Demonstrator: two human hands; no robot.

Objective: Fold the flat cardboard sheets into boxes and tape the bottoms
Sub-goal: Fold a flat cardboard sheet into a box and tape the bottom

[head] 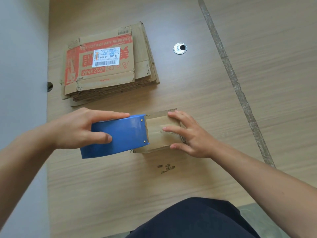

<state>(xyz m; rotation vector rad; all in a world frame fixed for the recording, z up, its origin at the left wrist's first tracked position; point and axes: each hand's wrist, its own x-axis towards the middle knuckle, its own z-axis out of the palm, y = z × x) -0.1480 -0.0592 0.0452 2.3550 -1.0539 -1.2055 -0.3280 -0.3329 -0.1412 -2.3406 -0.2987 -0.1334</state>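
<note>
Teeth of dispenser [118, 134] at box [158, 128] edge, stack [109, 66] well apart.

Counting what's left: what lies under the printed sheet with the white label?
Under the printed sheet, a stack of cardboard sheets rests on the table; only their front and right edges show. Their faces and count are covered.

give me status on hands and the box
Left hand grips blue tape dispenser, blade at box. Right hand presses box top, fingers spread. Flat cardboard stack lies apart.
</note>
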